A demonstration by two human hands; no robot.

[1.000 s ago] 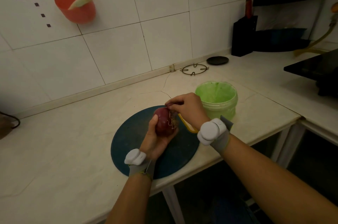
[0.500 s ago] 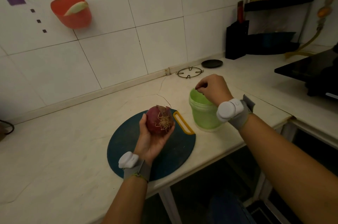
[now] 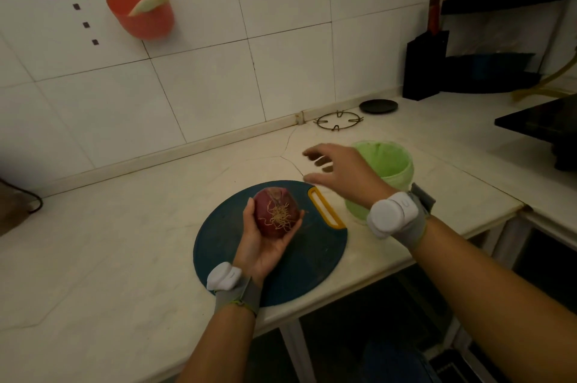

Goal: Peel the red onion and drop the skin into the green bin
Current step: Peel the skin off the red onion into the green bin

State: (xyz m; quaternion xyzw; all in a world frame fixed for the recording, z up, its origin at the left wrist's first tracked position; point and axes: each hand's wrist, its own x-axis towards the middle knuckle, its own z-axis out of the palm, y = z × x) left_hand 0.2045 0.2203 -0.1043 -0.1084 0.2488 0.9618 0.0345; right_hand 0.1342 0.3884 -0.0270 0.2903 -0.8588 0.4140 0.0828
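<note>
Two hands are over a pale stone counter (image 3: 109, 242), smooth and crossed by thin cracks. High on the tiled wall at far left hangs a red plastic basket (image 3: 140, 11).

A round, dark blue cutting board (image 3: 218, 242), matte and scuffed, lies on the counter, and its near rim reaches the counter's front edge. Above it the left hand (image 3: 262, 245) is turned palm up. Its fingers and thumb curl round the red onion (image 3: 276, 216), which is round and purple-skinned. The onion's tangle of dry, pale roots faces the camera.

A yellow loop handle (image 3: 326, 207) sits at the board's right rim. Past it the right hand (image 3: 340, 173) hovers palm down with fingers spread and loose, gripping nothing; its fingertips are blurred. Each wrist wears a grey band with a white module.

The green bin (image 3: 401, 178), a round open-topped plastic tub, stands just beside the board and partly behind the right wrist, near the counter's front right corner. Behind the board and bin, bare counter runs back to the wall. A wire ring (image 3: 338, 120) and a flat black disc (image 3: 378, 106) lie there.
</note>
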